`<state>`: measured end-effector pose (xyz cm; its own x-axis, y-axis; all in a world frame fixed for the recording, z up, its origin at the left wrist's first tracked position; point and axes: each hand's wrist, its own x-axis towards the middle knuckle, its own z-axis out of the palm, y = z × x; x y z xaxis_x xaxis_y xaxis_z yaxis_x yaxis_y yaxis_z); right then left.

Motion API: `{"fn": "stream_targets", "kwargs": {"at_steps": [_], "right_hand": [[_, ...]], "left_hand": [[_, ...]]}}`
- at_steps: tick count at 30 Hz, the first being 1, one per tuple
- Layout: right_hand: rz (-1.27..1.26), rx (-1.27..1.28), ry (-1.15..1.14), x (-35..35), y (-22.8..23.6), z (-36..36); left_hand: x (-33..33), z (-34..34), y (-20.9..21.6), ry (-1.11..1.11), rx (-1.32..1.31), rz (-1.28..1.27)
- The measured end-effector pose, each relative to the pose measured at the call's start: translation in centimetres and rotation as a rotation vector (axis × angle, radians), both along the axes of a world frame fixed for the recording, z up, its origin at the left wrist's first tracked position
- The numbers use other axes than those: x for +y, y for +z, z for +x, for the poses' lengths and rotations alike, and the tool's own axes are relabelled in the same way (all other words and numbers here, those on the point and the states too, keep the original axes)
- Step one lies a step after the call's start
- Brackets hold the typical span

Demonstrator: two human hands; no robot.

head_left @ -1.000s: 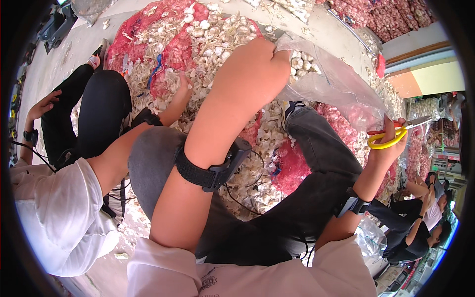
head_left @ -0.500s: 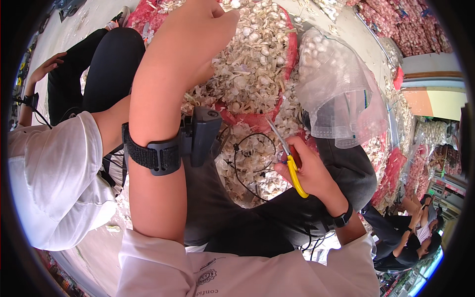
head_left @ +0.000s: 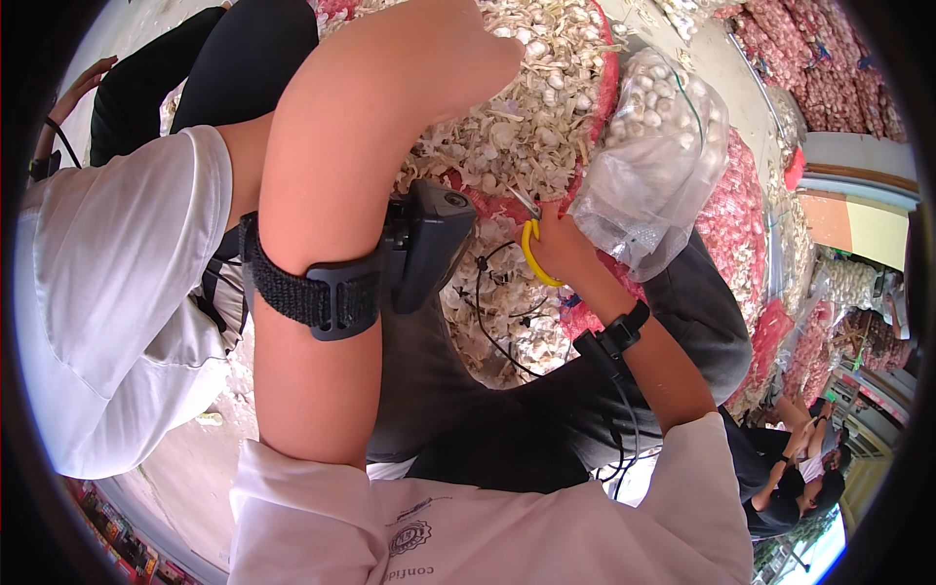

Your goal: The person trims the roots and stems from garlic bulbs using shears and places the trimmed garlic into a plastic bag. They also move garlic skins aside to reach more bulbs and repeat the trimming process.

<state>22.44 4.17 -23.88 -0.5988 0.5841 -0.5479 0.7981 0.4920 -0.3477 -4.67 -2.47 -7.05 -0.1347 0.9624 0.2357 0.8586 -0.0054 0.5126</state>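
My left forearm rises through the middle of the view, with a black strap and a black device [head_left: 424, 244] on it. My left hand [head_left: 485, 51] reaches over a heap of garlic bulbs and peels [head_left: 531, 107] lying on red mesh sacking; its fingers are hidden. My right hand [head_left: 564, 252] grips yellow-handled scissors [head_left: 529, 255], whose blades point up into the edge of the heap. A clear plastic bag of garlic bulbs [head_left: 655, 156] rests just right of that hand, against my dark-trousered knee [head_left: 717, 322].
Another person in a white sleeve [head_left: 107, 292] and black trousers sits close on my left, one hand [head_left: 83, 83] at the far left. Red net sacks of garlic [head_left: 829, 68] are stacked at the right. More people sit at lower right [head_left: 790, 458].
My right hand has come in from the far right with the scissors, down to the edge of the garlic heap. My left forearm has swung left and upward over the heap.
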Motion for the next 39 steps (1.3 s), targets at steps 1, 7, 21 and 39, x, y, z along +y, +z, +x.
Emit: {"fn": "stream_targets", "kwargs": {"at_steps": [1,7,21,39], "right_hand": [[0.06,-0.004,-0.029,0.3,-1.1,0.4],[0.302,-0.001,0.049,0.6,-3.4,-1.8],[0.012,-0.47,0.161,0.5,-2.0,1.5],[0.241,0.057,-0.261,-5.1,-7.5,3.8]], "left_hand": [[1.1,0.9,1.1,0.042,-0.091,-0.167],[-1.9,3.8,3.7,0.164,0.186,-0.138],[-0.5,3.4,5.4,0.035,-0.256,-0.369],[4.9,1.1,-1.6,0.004,-0.599,-0.629]]}}
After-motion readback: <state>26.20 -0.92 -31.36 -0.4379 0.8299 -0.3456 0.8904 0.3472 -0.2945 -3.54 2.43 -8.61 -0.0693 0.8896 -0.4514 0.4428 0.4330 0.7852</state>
